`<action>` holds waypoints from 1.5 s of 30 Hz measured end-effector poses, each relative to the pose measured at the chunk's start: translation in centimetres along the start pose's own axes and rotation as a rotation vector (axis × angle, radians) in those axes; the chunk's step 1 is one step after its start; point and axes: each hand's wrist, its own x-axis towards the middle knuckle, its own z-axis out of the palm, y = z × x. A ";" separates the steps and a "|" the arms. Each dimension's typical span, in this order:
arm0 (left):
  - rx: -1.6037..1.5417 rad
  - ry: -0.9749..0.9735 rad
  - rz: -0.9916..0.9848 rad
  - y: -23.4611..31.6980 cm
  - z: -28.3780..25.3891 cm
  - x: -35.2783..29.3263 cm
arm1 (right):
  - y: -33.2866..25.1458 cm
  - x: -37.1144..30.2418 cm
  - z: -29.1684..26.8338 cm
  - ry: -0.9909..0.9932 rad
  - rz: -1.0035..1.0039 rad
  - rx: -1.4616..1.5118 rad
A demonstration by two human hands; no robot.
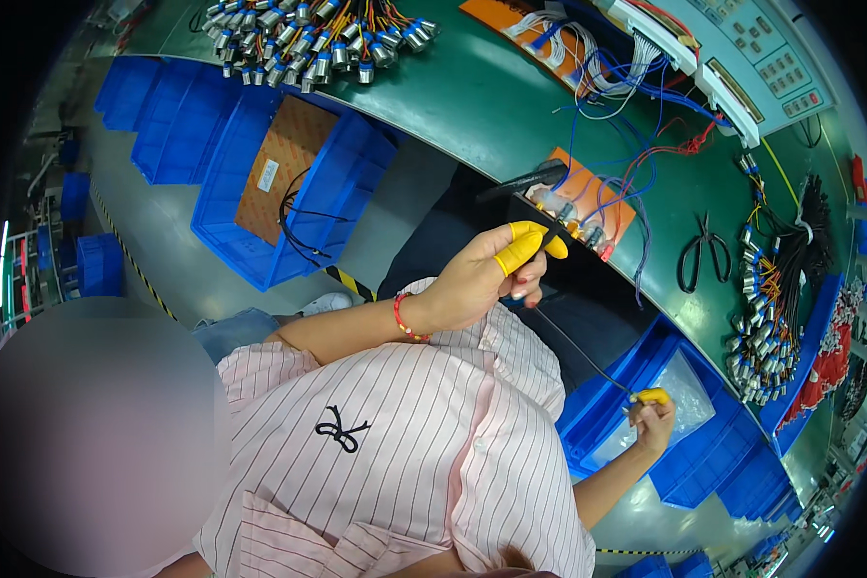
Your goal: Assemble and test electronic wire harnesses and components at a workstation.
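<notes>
A thin black cable [588, 354] runs between my two hands. Yellow finger cots cover fingertips of my left hand [482, 275], which pinches one end of the cable at the table's front edge, beside the test connectors [573, 214] on an orange board [602, 193]. Lower and to the right, my right hand [653, 419], also with a yellow finger cot, grips the cable's other end; its tip is too small to make out. Blue and red wires [636, 173] lead from the connectors back to a pale tester [756, 58] with buttons.
Black-handled pliers [703, 255] lie on the green table [453, 106]. A bundle of cables with metal connectors [766, 318] lies at the right, another connector pile [318, 43] at the far left. Blue bins [356, 178] stand beside the table; one at right [612, 385] holds clear plastic bags.
</notes>
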 end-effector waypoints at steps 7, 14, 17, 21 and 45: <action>0.060 0.077 -0.076 -0.7 -0.5 0.1 | 2.5 3.2 -0.1 -0.027 -0.487 1.041; 0.111 0.079 -0.178 -1.0 -0.6 0.7 | -0.7 7.1 6.1 0.221 -0.359 1.248; 0.108 0.098 -0.197 -1.0 -0.5 0.8 | -2.4 7.3 8.4 0.013 -0.194 1.311; 0.105 0.107 -0.200 -1.2 -0.4 1.1 | -6.6 7.5 13.3 0.328 -0.133 0.832; 0.034 0.103 -0.249 -1.6 -0.3 1.7 | -8.1 12.5 21.6 0.256 -0.690 -0.690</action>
